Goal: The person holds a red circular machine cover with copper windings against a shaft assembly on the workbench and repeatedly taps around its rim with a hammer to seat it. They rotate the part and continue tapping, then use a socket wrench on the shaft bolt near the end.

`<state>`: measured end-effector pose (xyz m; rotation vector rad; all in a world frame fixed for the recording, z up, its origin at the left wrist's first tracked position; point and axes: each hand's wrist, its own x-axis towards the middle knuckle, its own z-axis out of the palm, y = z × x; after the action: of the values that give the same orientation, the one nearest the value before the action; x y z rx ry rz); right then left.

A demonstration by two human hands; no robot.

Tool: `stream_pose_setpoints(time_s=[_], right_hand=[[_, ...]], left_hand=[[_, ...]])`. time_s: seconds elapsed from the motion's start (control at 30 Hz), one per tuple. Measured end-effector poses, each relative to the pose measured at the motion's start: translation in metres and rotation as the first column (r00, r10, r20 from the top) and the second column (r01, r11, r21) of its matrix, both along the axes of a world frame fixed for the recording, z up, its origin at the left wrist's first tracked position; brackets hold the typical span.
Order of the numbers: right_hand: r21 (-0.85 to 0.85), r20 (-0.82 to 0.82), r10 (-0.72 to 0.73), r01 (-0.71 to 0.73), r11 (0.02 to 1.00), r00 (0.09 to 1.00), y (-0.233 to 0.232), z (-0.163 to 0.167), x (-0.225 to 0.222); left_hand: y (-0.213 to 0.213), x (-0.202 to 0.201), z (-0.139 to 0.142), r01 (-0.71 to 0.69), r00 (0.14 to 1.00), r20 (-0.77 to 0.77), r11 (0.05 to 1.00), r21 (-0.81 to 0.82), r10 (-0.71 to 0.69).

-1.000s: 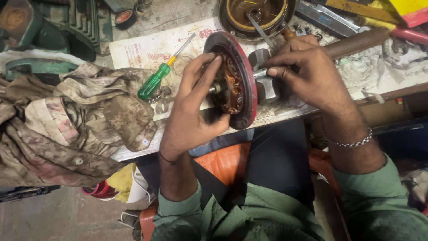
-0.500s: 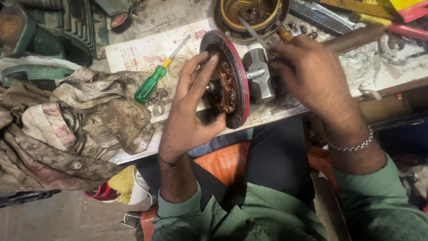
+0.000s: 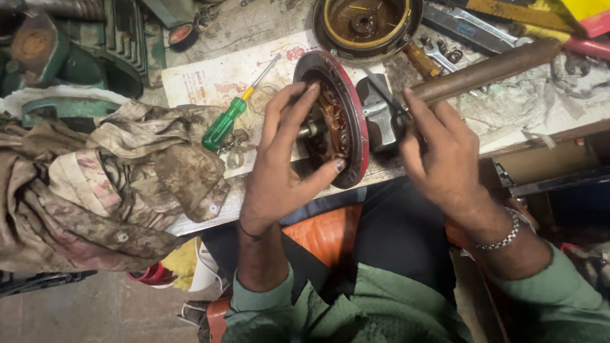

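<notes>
Left hand (image 3: 279, 171) steadying red-rimmed motor disc (image 3: 346, 121), right hand (image 3: 445, 159) seemingly gripping hammer (image 3: 394, 117)

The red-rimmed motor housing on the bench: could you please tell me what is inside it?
Inside the motor housing are copper-coloured windings and a central shaft. The left hand covers the lower part.
</notes>
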<state>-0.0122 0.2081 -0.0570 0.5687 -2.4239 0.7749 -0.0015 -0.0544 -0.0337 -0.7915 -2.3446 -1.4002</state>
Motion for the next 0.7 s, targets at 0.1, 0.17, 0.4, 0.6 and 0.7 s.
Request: stream_pose_setpoints(time_s=[0.1,0.17,0.4,0.6,0.7], right_hand=[[-0.119,-0.026,0.029,-0.032,0.992,0.999,0.000,-0.012,0.002],[-0.139,-0.044,0.025,-0.031,0.990,0.999,0.001,-0.016,0.002],[-0.103,-0.097,0.057,-0.067,0.992,0.994,0.003,-0.017,0.002],[-0.053,-0.108,0.029,-0.035,0.998,0.994,0.003,-0.018,0.000],[-0.013,-0.124,0.046,-0.048,0.999,0.991,0.005,-0.014,-0.001]], left_hand=[[0.003,0.001,-0.002,-0.019,1.000,-0.002,1.000,0.020,0.019],[0.006,0.001,-0.003,-0.028,1.000,0.007,0.999,0.040,0.027],[0.009,0.000,-0.008,-0.074,0.997,-0.007,0.997,0.037,0.074],[0.014,0.003,-0.011,-0.087,0.996,0.025,0.992,0.095,0.085],[0.016,0.003,-0.013,-0.076,0.997,0.043,0.986,0.147,0.071]])
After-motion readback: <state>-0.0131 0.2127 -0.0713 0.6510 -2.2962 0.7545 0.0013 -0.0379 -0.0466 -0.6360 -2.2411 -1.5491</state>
